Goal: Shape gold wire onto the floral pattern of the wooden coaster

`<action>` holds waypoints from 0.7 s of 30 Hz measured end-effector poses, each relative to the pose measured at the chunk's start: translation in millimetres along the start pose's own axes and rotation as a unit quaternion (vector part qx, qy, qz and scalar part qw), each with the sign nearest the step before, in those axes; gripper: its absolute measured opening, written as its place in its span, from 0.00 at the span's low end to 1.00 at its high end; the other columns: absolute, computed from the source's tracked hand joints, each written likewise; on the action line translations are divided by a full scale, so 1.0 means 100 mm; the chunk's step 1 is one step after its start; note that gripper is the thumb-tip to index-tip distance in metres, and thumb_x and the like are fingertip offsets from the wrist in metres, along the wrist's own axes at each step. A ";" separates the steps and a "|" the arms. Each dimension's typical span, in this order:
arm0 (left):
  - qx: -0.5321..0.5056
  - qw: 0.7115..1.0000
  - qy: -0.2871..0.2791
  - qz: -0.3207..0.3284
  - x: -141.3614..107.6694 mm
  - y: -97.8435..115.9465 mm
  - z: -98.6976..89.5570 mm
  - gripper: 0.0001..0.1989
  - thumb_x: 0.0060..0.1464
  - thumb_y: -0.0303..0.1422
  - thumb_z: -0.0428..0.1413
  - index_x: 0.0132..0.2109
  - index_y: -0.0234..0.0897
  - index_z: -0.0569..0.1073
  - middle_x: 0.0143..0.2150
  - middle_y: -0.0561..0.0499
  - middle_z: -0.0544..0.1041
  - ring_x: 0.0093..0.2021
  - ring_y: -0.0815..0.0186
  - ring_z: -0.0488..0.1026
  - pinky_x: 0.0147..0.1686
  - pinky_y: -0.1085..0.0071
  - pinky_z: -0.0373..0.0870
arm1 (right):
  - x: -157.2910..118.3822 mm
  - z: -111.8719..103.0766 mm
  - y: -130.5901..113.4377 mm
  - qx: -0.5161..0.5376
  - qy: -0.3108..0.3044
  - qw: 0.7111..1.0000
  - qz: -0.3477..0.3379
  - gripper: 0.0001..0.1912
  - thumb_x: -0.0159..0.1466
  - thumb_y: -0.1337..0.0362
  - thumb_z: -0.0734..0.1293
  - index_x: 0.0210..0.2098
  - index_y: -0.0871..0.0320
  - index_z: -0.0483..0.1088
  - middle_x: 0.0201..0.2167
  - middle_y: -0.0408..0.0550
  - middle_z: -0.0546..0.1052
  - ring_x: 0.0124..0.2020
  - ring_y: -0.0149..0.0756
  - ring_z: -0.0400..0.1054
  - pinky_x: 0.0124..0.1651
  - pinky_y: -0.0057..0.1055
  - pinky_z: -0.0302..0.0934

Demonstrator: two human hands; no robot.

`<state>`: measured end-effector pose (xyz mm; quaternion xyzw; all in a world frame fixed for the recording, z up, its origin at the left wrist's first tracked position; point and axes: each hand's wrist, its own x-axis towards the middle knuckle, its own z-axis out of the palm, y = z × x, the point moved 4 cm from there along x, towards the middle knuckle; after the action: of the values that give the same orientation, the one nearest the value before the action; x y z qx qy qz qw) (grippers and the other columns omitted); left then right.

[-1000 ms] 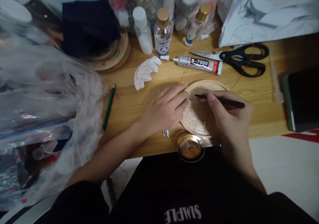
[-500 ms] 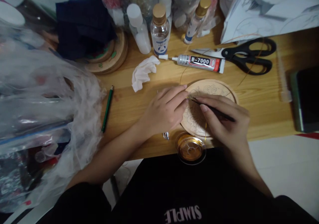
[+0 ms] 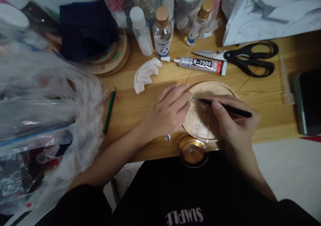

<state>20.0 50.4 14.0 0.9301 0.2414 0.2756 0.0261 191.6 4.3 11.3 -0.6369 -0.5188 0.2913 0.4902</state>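
Beside the disc (image 3: 194, 124), a clear spool (image 3: 193, 166) holds golden thread (image 3: 188, 155).

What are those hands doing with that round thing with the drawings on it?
The right hand holds a thin black tool, its tip over the round wooden piece with curly lines drawn on it. The left hand has its fingertips at the near-left edge of the piece. A shiny gold thread crosses the piece by a clear spool at the table edge. Just beyond the piece lie a glue tube and black-handled scissors.
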 end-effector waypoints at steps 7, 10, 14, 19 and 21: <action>0.003 1.000 0.007 0.008 0.01 0.01 -0.01 0.07 0.60 0.24 0.52 0.44 0.32 0.73 0.49 0.46 0.76 0.56 0.57 0.69 0.56 0.59 0.66 | 0.00 0.00 0.01 0.010 -0.002 1.000 -0.003 0.11 0.63 0.67 0.69 0.40 0.42 0.78 0.39 0.39 0.81 0.40 0.34 0.76 0.46 0.36 0.72; 0.001 1.000 -0.007 -0.007 0.01 -0.01 0.00 0.07 0.61 0.25 0.51 0.44 0.32 0.73 0.45 0.45 0.75 0.50 0.58 0.69 0.51 0.60 0.67 | 0.00 0.00 0.00 0.000 -0.010 1.000 -0.008 0.11 0.63 0.67 0.69 0.41 0.42 0.78 0.39 0.40 0.81 0.40 0.35 0.76 0.45 0.36 0.73; 0.008 1.000 -0.023 -0.011 0.01 -0.01 0.01 0.07 0.59 0.26 0.52 0.43 0.33 0.73 0.39 0.46 0.74 0.44 0.59 0.68 0.45 0.61 0.66 | 0.00 -0.01 0.00 -0.015 -0.016 1.000 -0.014 0.10 0.63 0.66 0.69 0.42 0.44 0.78 0.40 0.41 0.81 0.42 0.35 0.76 0.46 0.36 0.73; 0.008 1.000 -0.029 -0.009 0.02 -0.01 0.00 0.07 0.58 0.26 0.53 0.43 0.32 0.74 0.37 0.47 0.74 0.41 0.59 0.68 0.43 0.62 0.66 | -0.01 -0.01 0.00 -0.021 -0.013 1.000 -0.009 0.10 0.63 0.66 0.69 0.42 0.46 0.78 0.40 0.41 0.81 0.42 0.34 0.76 0.45 0.34 0.72; 0.009 1.000 -0.028 -0.007 0.02 -0.01 0.00 0.07 0.59 0.26 0.53 0.43 0.32 0.74 0.37 0.47 0.74 0.41 0.60 0.68 0.42 0.61 0.65 | -0.01 -0.01 -0.01 -0.024 -0.011 1.000 -0.015 0.10 0.63 0.66 0.69 0.42 0.46 0.78 0.39 0.41 0.81 0.41 0.35 0.76 0.45 0.35 0.72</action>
<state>21.4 52.2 15.1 0.9359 0.2498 0.2471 0.0266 191.9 3.1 12.6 -0.6374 -0.5403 0.2784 0.4736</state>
